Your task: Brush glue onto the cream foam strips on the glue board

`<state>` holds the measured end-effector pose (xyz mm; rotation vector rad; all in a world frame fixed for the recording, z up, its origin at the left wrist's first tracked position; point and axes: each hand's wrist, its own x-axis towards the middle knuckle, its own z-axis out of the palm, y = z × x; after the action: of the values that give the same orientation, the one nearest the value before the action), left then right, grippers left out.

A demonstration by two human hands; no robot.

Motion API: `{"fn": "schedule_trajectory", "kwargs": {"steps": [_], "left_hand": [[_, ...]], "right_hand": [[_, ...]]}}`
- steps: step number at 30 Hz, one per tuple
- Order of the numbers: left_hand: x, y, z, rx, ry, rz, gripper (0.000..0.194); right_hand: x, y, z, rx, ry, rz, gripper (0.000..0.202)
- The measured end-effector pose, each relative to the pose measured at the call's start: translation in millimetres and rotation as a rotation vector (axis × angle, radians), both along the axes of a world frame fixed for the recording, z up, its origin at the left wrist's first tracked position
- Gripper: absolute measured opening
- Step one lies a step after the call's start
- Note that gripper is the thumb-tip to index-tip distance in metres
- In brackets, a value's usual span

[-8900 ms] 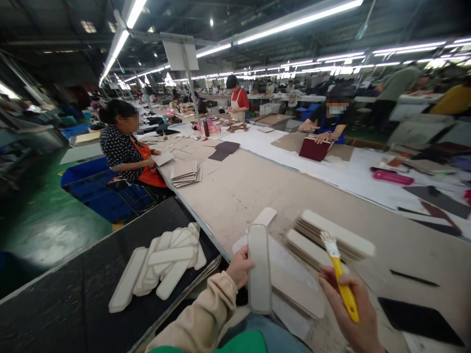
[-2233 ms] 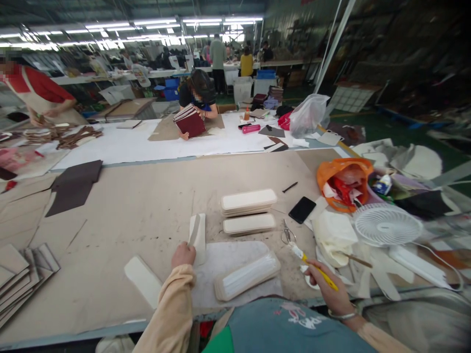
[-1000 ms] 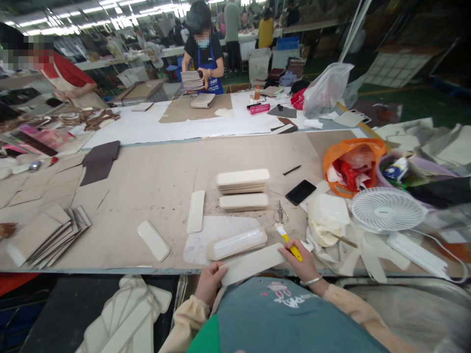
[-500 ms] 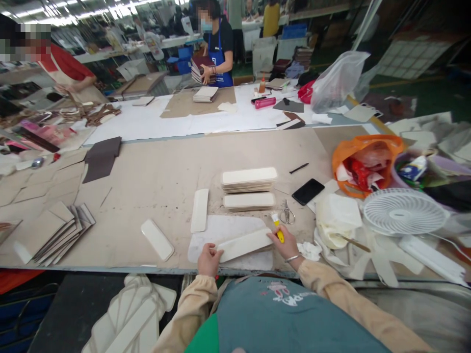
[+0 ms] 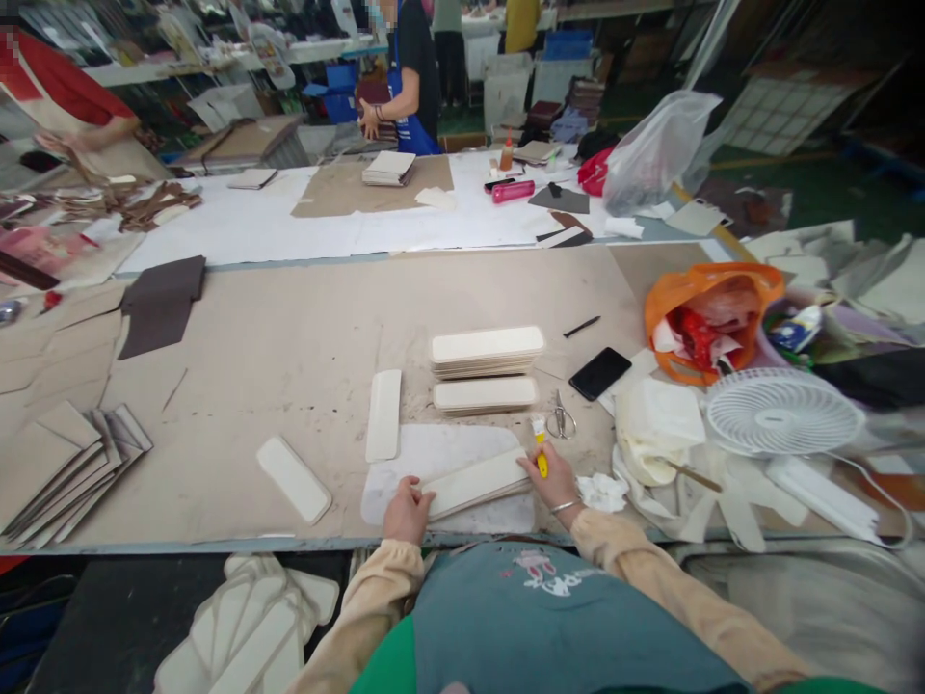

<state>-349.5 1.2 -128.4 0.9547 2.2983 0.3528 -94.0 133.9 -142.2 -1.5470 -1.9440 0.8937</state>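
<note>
A long white panel [image 5: 473, 481] with rounded corners lies slightly slanted over a pale sheet [image 5: 411, 445] near the table's front edge. At its left end, the fingers of my left hand [image 5: 406, 511] pinch it. My right hand [image 5: 553, 479] touches the right end with its fingertips and also grips a yellow-handled brush [image 5: 541, 461], bristles pointing away from me. Under the panel's lower right edge, further layers show. Two stacks of similar panels, a taller stack [image 5: 488, 345] and a lower stack [image 5: 486, 393], sit just beyond. Single panels [image 5: 383, 416] [image 5: 295, 479] lie to the left.
Scissors [image 5: 561, 418], a black phone [image 5: 599, 374] and a crumpled tissue [image 5: 603, 493] are near my right hand. Farther right are an orange bag [image 5: 661, 304] and a white fan [image 5: 784, 410]. Folded pieces [image 5: 54, 463] lie left; more panels [image 5: 246, 627] are below the table edge. Co-workers stand opposite.
My view has shifted slightly. Both hands stay at the panel's ends, and more layers show beneath its right part. The co-worker in the blue apron has moved the dark stack away from their front.
</note>
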Motion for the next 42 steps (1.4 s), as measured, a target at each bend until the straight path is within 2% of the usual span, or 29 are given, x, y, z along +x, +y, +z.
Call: {"fn": "schedule_trajectory", "kwargs": {"steps": [7,16,23,28,36,39,42], "left_hand": [[-5,1,-5.6,-0.010,0.000,-0.077,0.026],[-7,2,-4.4,0.030,0.021,-0.154,0.028],[-10,1,-5.8,0.081,0.084,-0.208,0.029],[-10,2,-7.7,0.093,0.106,-0.212,0.028],[-8,-1,-9.7,0.115,0.140,-0.230,0.027],[-9,-1,-6.4,0.188,0.189,-0.300,0.028],[-9,6,4.7,0.321,0.190,-0.408,0.037]], "right_hand": [[1,-1,-3.9,-0.014,-0.056,-0.028,0.022],[-3,0,0.2,-0.043,-0.093,-0.067,0.018],[-1,1,-11.6,0.000,-0.120,-0.103,0.016],[-1,0,-14.6,-0.036,-0.077,-0.112,0.017],[-3,-2,-4.6,0.023,0.050,-0.099,0.017],[-3,-5,2.6,0.008,0.163,-0.079,0.019],[-4,-10,19.3,-0.086,0.339,-0.049,0.025]]}}
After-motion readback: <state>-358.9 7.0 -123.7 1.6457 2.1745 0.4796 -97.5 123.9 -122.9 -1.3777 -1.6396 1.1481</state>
